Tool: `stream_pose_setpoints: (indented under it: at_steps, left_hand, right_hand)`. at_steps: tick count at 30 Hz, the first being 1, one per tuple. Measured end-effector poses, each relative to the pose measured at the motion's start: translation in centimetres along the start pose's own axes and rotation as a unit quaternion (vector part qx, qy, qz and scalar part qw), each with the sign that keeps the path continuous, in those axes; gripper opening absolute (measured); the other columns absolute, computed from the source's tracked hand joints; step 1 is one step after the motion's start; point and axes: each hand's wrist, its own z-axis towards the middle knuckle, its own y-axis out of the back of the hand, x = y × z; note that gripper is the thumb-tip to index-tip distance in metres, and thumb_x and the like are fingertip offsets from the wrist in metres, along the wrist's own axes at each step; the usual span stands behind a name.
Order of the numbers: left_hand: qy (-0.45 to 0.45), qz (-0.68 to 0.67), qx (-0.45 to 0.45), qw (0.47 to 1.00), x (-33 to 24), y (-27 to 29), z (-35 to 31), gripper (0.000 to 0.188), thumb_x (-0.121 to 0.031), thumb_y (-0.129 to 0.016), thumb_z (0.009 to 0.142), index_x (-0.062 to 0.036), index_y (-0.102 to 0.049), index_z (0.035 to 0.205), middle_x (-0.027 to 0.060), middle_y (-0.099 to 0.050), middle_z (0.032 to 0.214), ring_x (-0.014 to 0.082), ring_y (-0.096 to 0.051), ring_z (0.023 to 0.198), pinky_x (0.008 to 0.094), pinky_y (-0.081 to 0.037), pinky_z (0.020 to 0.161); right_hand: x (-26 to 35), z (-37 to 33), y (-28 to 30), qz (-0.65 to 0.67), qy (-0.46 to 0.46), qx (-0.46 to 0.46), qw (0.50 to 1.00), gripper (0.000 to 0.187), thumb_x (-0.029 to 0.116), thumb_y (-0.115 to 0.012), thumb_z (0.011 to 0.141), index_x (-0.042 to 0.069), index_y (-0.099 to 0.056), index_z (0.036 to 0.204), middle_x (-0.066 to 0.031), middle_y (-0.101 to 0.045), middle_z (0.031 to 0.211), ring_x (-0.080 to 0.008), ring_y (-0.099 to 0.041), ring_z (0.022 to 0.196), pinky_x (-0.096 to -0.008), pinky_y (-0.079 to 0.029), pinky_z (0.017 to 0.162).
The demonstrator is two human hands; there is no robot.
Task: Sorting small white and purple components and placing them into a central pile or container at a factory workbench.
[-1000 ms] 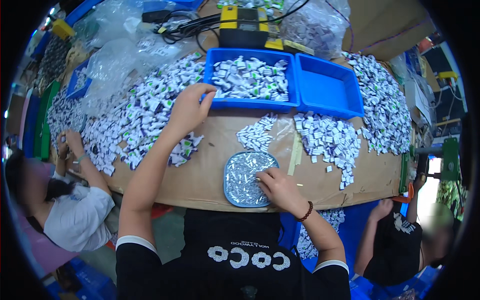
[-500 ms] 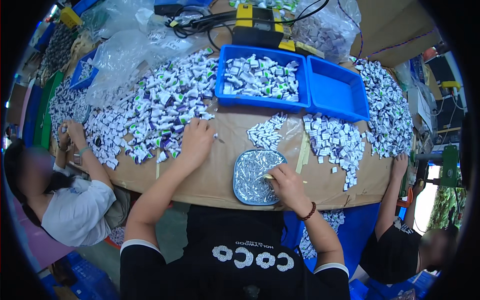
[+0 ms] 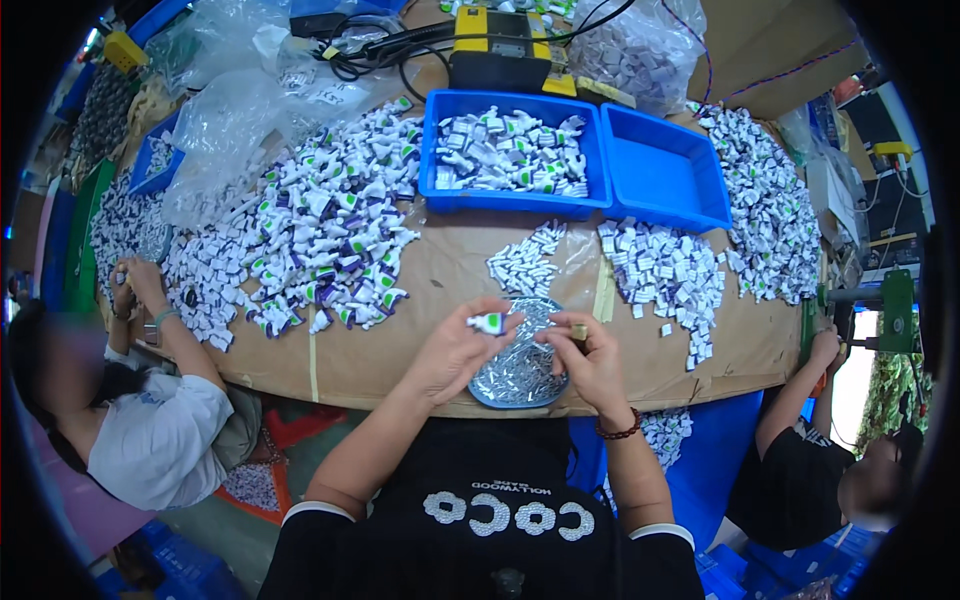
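Note:
My left hand (image 3: 455,358) is closed on a small white plastic part (image 3: 488,323) with a green patch and a purple edge, held over the left side of a shallow blue-grey tray (image 3: 515,404). Loose thin silvery metal pins (image 3: 522,372) fill that tray. Facing it above the tray's right side, my right hand (image 3: 595,372) has its thumb and fingers pinched together. Something yellowish shows at its fingertips; whatever small thing they grip is too small to make out. The two hands are apart by a narrow gap.
A large heap of similar white-green-purple parts (image 3: 330,220) lies left. Small white pieces (image 3: 525,262) sit behind the tray. One blue bin (image 3: 515,205) holds parts beside another blue bin (image 3: 665,170). White blocks (image 3: 665,270) lie right. Co-workers sit on both sides.
My left hand has come from the heap to the tray, bringing a white part. My right hand has lifted slightly from the pins and moved a little right.

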Motion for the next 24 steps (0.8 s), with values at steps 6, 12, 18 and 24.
stream_pose_setpoints:
  at_steps: [6,12,18,24]
  left_hand:
    - [0.022,0.052,-0.027,0.998,0.1,-1.1,0.1,0.034,-0.008,-0.058,0.093,-0.0017,-0.048,0.125,0.0129,-0.059,0.119,0.0148,-0.061,0.099,0.0198,-0.049,0.075]
    - [-0.005,0.027,-0.027,0.999,1.2,-0.7,0.5,0.034,-0.011,-0.060,0.093,-0.0039,-0.050,0.124,0.0025,-0.060,0.092,0.0051,-0.054,0.074,0.0156,-0.042,0.063]
    - [-0.018,0.091,-0.031,0.995,0.9,-1.6,-0.1,0.031,-0.011,-0.061,0.092,-0.0021,-0.052,0.121,0.0004,-0.059,0.087,0.0046,-0.054,0.075,0.0173,-0.044,0.066]
    - [-0.052,0.143,-0.032,0.988,1.2,-1.4,-0.1,0.029,-0.010,-0.061,0.092,-0.0003,-0.054,0.118,0.0011,-0.061,0.089,0.0049,-0.055,0.077,0.0185,-0.045,0.068]
  right_hand:
    - [0.4,-0.1,-1.0,-0.079,0.084,-0.009,0.993,0.009,0.000,-0.066,0.084,0.001,-0.068,0.093,-0.0038,-0.065,0.080,-0.0087,-0.056,0.066,-0.0225,-0.045,0.059]
    - [0.9,0.4,-1.3,-0.108,0.121,-0.030,0.986,0.008,-0.002,-0.068,0.079,0.000,-0.069,0.087,-0.0070,-0.064,0.084,-0.0146,-0.059,0.076,-0.0255,-0.046,0.067]
    - [0.5,0.6,-1.2,-0.141,0.149,-0.026,0.978,0.009,-0.003,-0.068,0.079,0.000,-0.068,0.087,-0.0075,-0.063,0.083,-0.0154,-0.060,0.075,-0.0265,-0.046,0.066]
    - [1.2,0.7,-1.4,-0.184,0.183,-0.022,0.965,0.010,-0.004,-0.066,0.079,0.000,-0.068,0.088,-0.0091,-0.063,0.084,-0.0174,-0.059,0.075,-0.0276,-0.046,0.065]
